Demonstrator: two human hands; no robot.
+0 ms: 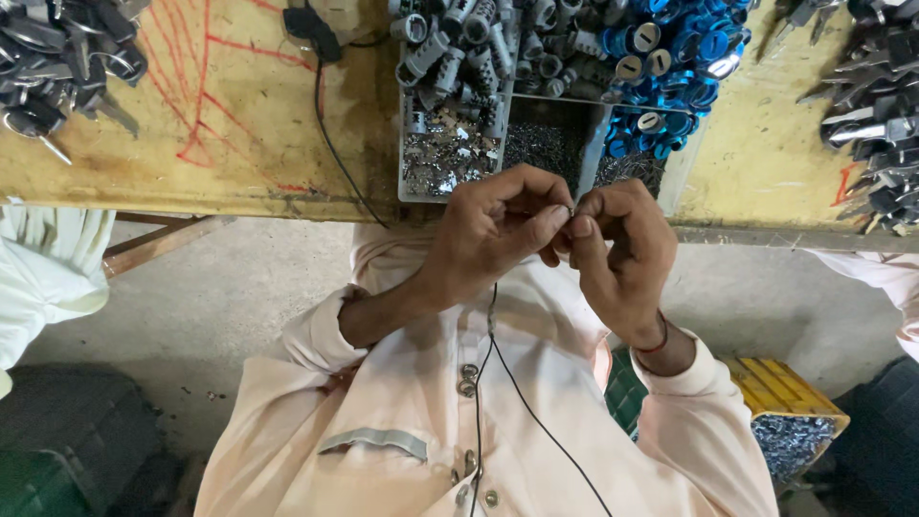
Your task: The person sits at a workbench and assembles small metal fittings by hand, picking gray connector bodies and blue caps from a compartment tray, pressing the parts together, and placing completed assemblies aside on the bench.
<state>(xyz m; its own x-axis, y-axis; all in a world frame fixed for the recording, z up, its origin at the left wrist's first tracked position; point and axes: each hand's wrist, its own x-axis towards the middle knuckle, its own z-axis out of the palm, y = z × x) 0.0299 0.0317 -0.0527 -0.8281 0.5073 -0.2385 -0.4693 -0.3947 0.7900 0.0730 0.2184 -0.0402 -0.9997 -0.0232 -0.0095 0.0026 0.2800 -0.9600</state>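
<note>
My left hand [498, 230] and my right hand [620, 254] meet in front of my chest, just below the edge of the yellow workbench [239, 144]. Their fingertips pinch a tiny metal part [571, 208] between them; most of it is hidden by the fingers. Directly beyond the hands stands a grey compartment tray [586, 153] holding grey metal cylinders [459, 48], small silvery bits [442, 158] and blue round caps [670, 57].
Piles of dark metal parts lie at the bench's left [57, 57] and right [876, 105]. A black cable [330, 144] runs off the bench. A yellow crate [780, 388] with small metal pieces sits low right. Other people's pale sleeves [43, 273] show at both sides.
</note>
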